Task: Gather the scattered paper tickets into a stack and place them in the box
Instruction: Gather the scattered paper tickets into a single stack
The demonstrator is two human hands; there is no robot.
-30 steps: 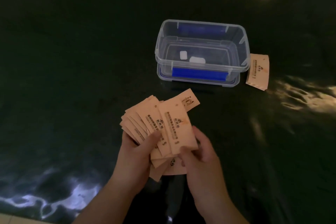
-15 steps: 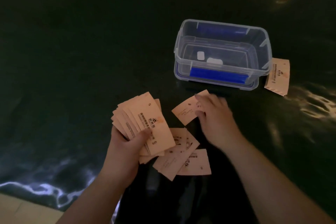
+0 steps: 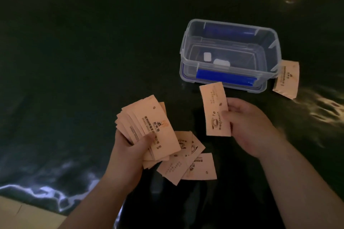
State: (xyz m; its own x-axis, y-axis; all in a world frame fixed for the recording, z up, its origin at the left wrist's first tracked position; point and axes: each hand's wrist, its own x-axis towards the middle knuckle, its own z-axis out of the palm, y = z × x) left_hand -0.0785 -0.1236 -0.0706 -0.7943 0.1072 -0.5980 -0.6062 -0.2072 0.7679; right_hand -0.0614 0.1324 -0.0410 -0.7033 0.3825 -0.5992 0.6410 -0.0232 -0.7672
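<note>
Both hands are working low in the head view. Left hand [image 3: 130,147] is gripping a fanned stack [image 3: 147,126] of tickets, thumb pressing across the top one, the fan's long axis running from about 5 o'clock up toward 11 o'clock. Right hand [image 3: 247,126] is pinching a single ticket [image 3: 216,109] by its right edge, thumb on the printed face, the ticket standing nearly upright in the picture with its long axis toward 12 o'clock.

The stack is lying at about 9 o'clock from the single ticket, apart from it, so the coming move is probably a short carry leftward and a slight turn to match the fan's tilt.

Loose tickets [image 3: 188,161] are lying overlapped on the dark table [image 3: 74,61] between the two wrists, partly under the stack, nearer the left hand. One more, a far ticket [image 3: 287,80], is leaning against the right end of the box [image 3: 230,29], at about 1 o'clock from the right hand, which is the nearer. No tickets are showing inside the box, only two pale patches on its floor.
</note>
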